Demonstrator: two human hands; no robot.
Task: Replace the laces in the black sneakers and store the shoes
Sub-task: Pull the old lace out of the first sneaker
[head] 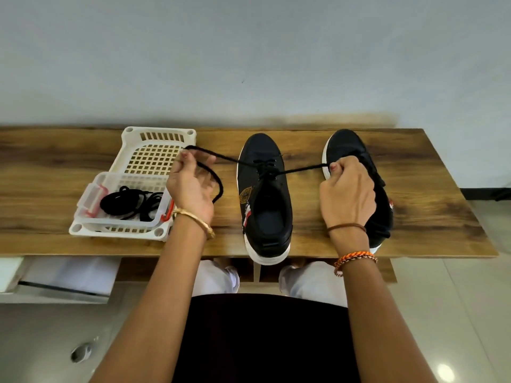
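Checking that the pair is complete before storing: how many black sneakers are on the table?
2: one black sneaker at the centre of the wooden table, the other to its right, partly behind the right hand.

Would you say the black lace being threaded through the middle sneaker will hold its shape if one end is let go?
Probably not. The lace runs straight only where both hands pull it; its free end droops below the left hand, suggesting it is floppy and light.
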